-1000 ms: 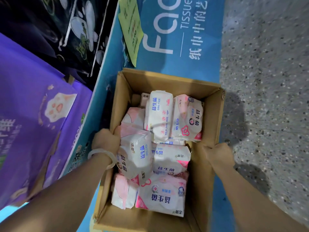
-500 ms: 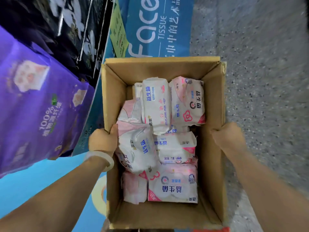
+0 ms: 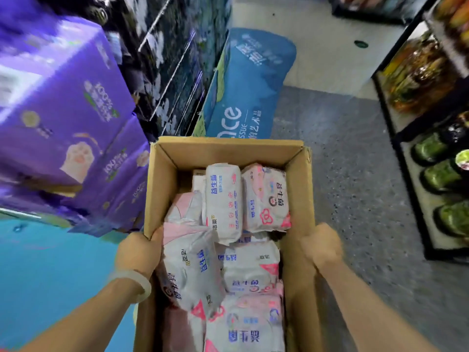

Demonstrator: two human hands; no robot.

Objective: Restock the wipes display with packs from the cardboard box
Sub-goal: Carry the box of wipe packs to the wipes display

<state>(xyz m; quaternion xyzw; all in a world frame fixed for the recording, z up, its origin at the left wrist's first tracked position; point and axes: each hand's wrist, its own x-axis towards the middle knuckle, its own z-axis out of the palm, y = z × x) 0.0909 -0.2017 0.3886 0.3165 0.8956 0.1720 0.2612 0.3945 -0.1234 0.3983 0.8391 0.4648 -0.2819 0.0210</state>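
Observation:
An open cardboard box (image 3: 229, 149) fills the lower middle of the head view, held up in front of me. Several white and pink wipes packs (image 3: 223, 204) lie loosely piled inside it. My left hand (image 3: 137, 252), with a pale bracelet on the wrist, grips the box's left wall with the thumb inside, against a pack. My right hand (image 3: 321, 246) grips the right wall from outside, its fingers curled over the rim.
Purple tissue cartons (image 3: 63, 128) are stacked at the left above a turquoise surface (image 3: 50, 275). A blue tissue display stand (image 3: 243, 87) stands ahead beyond the box. A shelf of green and orange goods (image 3: 436, 153) lines the right side. Speckled grey floor (image 3: 355, 186) runs between.
The box has lifted up and away from the blue stand, both hands keeping their grip. The view has swung up, bringing the aisle and right shelf into sight.

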